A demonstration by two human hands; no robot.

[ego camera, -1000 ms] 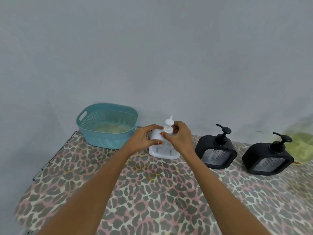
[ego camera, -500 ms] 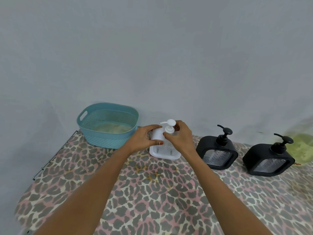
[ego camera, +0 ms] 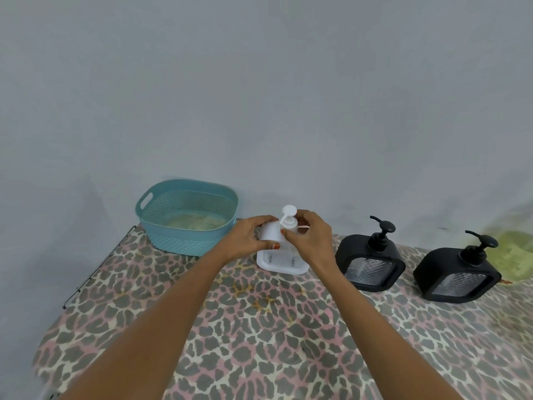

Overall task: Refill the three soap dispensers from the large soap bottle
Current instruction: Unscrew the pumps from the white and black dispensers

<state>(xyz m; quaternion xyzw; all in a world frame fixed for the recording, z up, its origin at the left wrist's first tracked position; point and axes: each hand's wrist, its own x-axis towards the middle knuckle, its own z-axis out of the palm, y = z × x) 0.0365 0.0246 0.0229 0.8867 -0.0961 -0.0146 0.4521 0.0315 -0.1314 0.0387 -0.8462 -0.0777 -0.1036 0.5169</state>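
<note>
A white soap dispenser (ego camera: 281, 260) stands on the leopard-print table near the wall. My left hand (ego camera: 248, 237) grips its upper left shoulder. My right hand (ego camera: 310, 238) pinches the collar of its white pump (ego camera: 289, 217), whose nozzle faces the camera. Two black soap dispensers stand to the right, one (ego camera: 370, 261) close by and another (ego camera: 458, 274) further right, both with pumps on. No large soap bottle is in view.
A teal perforated basket (ego camera: 187, 216) holding pale material sits at the back left against the grey wall. The leopard-print table (ego camera: 259, 327) has a metal rail along its left edge (ego camera: 98, 265). A green stain marks the wall at the far right (ego camera: 513, 249).
The white pump head has turned under my right hand: its nozzle pointed left half a second ago and now faces the camera. Both hands stay on the white dispenser.
</note>
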